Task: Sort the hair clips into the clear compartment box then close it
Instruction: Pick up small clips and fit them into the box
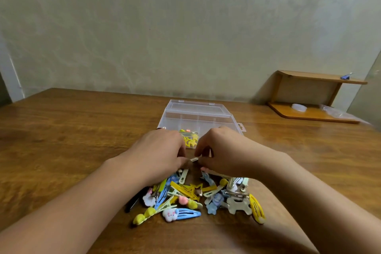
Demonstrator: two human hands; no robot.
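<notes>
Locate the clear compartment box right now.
In the head view, the clear compartment box sits open on the wooden table, centre frame, just beyond both hands and the pile of hair clips, with yellow clips in one near compartment.

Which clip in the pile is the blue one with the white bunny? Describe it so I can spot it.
Start at the pile of hair clips on the wooden table, nearer than the clear compartment box. At its near edge lies the blue snap clip. Only it carries a white bunny charm with pink cheeks.
</notes>
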